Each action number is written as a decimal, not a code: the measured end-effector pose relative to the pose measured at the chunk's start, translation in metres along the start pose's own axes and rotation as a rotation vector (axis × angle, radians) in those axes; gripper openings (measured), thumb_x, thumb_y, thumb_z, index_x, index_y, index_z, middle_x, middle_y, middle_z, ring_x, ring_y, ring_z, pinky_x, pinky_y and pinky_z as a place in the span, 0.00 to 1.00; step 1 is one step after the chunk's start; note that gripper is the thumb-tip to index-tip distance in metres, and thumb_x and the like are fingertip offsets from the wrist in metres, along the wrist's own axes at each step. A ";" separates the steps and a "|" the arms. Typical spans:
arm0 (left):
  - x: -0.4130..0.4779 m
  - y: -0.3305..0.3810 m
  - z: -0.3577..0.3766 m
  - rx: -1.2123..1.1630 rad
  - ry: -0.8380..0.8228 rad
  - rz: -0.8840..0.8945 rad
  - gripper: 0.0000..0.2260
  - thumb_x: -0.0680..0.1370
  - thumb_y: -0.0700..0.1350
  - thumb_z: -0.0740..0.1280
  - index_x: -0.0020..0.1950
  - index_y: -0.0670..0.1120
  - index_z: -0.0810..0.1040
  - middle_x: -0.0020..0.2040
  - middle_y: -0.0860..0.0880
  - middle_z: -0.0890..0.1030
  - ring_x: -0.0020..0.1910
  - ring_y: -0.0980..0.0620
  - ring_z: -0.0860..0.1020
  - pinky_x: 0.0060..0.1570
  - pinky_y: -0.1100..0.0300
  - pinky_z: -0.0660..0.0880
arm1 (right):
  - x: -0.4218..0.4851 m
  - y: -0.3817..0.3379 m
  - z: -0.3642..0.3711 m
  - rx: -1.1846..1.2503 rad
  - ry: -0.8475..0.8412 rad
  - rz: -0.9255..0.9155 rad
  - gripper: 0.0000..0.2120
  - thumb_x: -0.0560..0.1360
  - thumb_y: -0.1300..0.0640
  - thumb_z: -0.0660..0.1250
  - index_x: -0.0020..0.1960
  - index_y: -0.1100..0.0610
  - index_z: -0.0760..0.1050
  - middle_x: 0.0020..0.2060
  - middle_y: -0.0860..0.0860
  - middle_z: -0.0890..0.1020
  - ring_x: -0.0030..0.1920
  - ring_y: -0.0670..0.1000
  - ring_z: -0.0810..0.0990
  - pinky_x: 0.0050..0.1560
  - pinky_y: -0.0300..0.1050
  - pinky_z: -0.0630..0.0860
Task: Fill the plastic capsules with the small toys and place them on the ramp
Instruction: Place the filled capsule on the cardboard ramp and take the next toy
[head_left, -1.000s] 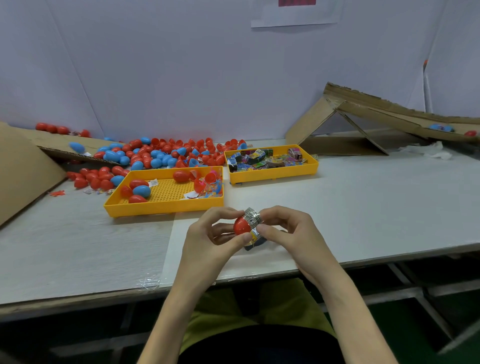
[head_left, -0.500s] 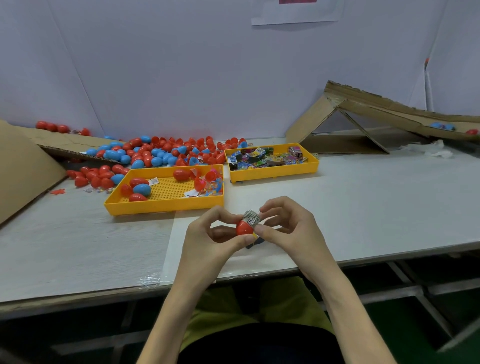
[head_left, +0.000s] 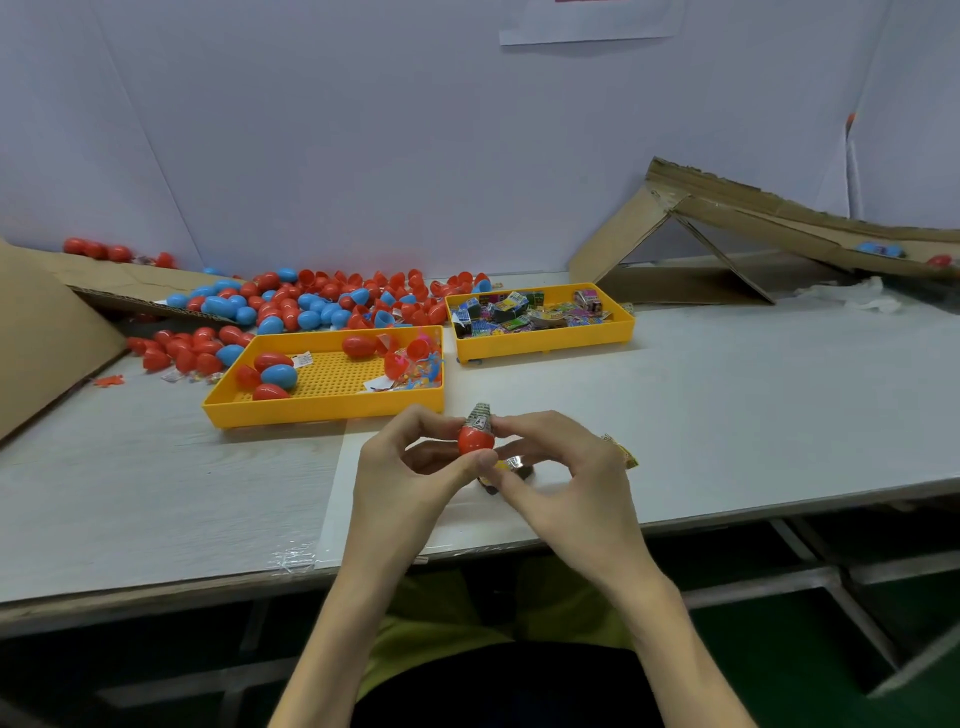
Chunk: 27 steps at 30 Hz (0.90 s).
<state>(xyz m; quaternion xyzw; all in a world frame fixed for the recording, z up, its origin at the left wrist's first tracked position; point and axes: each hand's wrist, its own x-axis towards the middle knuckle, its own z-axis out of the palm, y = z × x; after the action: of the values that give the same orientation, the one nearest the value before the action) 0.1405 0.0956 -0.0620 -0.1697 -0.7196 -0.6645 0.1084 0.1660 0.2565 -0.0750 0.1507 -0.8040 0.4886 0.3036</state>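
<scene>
Frame centre: left hand (head_left: 410, 467) pinches a red capsule half (head_left: 475, 439); right hand (head_left: 563, 467) fingertips pinch the small toy (head_left: 480, 415) protruding from it.

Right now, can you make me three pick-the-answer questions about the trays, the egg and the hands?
1. Where is the tray of toy packets from the tray with eggs?
A. left of it
B. right of it
C. on top of it

2. What colour is the egg half in the hands?
A. blue
B. yellow
C. red

3. What is the packet in that egg half doing?
A. sticking out the top
B. shut fully inside
C. lying on the table

Answers:
1 B: it sits to the right, with a gap between them.
2 C: the left hand grips a red shell.
3 A: the packet pokes above the rim, under a fingertip of the right hand.
</scene>
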 end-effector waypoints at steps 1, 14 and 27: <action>0.001 -0.001 0.000 -0.005 0.002 -0.009 0.15 0.64 0.50 0.79 0.45 0.46 0.79 0.45 0.53 0.86 0.44 0.53 0.86 0.45 0.64 0.80 | -0.001 0.000 0.002 -0.037 0.011 -0.039 0.19 0.71 0.57 0.78 0.60 0.53 0.81 0.52 0.46 0.83 0.49 0.40 0.82 0.48 0.29 0.77; 0.001 -0.002 0.000 -0.127 -0.079 -0.023 0.09 0.69 0.46 0.77 0.49 0.49 0.85 0.46 0.49 0.87 0.48 0.51 0.86 0.48 0.63 0.80 | -0.012 0.008 0.016 -0.166 0.229 -0.142 0.18 0.72 0.63 0.76 0.61 0.59 0.82 0.52 0.49 0.81 0.55 0.40 0.78 0.56 0.27 0.73; 0.005 -0.005 -0.004 -0.232 -0.161 -0.138 0.18 0.72 0.49 0.76 0.60 0.49 0.81 0.51 0.45 0.87 0.53 0.44 0.85 0.57 0.48 0.80 | -0.013 0.001 0.018 -0.151 0.306 -0.098 0.19 0.71 0.56 0.74 0.62 0.57 0.80 0.55 0.49 0.84 0.58 0.41 0.79 0.60 0.28 0.72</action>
<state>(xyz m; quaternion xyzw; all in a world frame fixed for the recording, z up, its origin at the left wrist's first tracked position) 0.1341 0.0920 -0.0643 -0.1840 -0.6542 -0.7334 -0.0163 0.1695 0.2403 -0.0905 0.0903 -0.7746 0.4285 0.4562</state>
